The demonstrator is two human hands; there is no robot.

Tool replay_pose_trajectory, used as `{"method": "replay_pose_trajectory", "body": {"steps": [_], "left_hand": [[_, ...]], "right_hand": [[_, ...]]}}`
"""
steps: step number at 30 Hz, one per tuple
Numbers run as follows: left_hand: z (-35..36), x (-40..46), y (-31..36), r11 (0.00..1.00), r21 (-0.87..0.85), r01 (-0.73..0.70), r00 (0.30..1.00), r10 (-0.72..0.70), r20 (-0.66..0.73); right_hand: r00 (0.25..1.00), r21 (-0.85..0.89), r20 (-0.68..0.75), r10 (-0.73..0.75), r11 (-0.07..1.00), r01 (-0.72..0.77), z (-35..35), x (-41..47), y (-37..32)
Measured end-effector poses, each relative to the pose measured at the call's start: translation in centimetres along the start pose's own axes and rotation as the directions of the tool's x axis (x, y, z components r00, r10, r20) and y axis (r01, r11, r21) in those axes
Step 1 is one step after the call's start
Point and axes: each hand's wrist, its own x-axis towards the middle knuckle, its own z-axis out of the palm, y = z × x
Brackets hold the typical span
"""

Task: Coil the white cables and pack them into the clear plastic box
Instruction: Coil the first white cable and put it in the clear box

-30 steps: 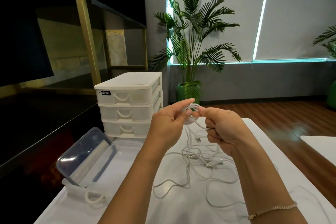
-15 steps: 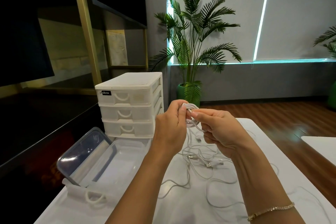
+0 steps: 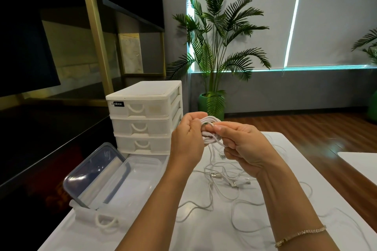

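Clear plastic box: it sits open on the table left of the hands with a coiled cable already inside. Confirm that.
Not quite. The head view shows the clear plastic box open on the table, left of the hands, but holding no cable. The only coil is gripped between both hands.

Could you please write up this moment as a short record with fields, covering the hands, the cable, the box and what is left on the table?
Left hand: grips the small white coiled cable from its left side.
Right hand: pinches the coil, with the cable's free end trailing down.
Clear plastic box: open on the white table, nothing visible inside.
Clear lid: propped at the box's left edge.
Loose white cables: tangled, uncoiled on the table.
White three-drawer plastic unit: behind the box.
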Motion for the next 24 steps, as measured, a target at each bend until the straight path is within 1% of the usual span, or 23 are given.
{"method": "replay_pose_trajectory", "body": {"steps": [3, 5, 8, 11, 13, 19, 24], "left_hand": [[-0.8, 0.3, 0.3, 0.965, -0.234, 0.120, 0.981, -0.080, 0.175], [-1.4, 0.5, 0.4, 0.937, -0.307, 0.168, 0.958, -0.082, 0.274], [-1.7, 0.7, 0.0, 0.900, -0.377, 0.220, 0.936, -0.086, 0.341], [-1.5, 0.7, -0.3, 0.888, -0.396, 0.232, 0.933, -0.087, 0.350], [-1.2, 0.7, -0.5, 0.893, -0.394, 0.219, 0.940, -0.084, 0.331], [-1.0, 0.6, -0.2, 0.931, -0.339, 0.134, 0.965, -0.046, 0.256], [-0.8, 0.6, -0.4, 0.944, -0.307, 0.120, 0.969, -0.044, 0.244]], "right_hand": [[1.000, 0.046, 0.001, 0.002, 0.999, -0.002, -0.3, 0.1, 0.0], [1.000, 0.086, 0.001, -0.002, 0.996, 0.002, -0.4, 0.1, -0.1], [1.000, 0.123, 0.007, -0.010, 0.992, 0.009, -0.6, 0.2, -0.2], [1.000, 0.133, 0.001, -0.011, 0.991, 0.010, -0.7, 0.3, -0.2], [1.000, 0.133, -0.008, -0.011, 0.991, 0.012, -0.8, 0.3, 0.0], [0.999, 0.150, -0.028, -0.023, 0.988, 0.027, -0.6, 0.6, 0.4], [0.999, 0.193, -0.030, -0.013, 0.981, 0.019, -0.6, 0.6, 0.3]]}}
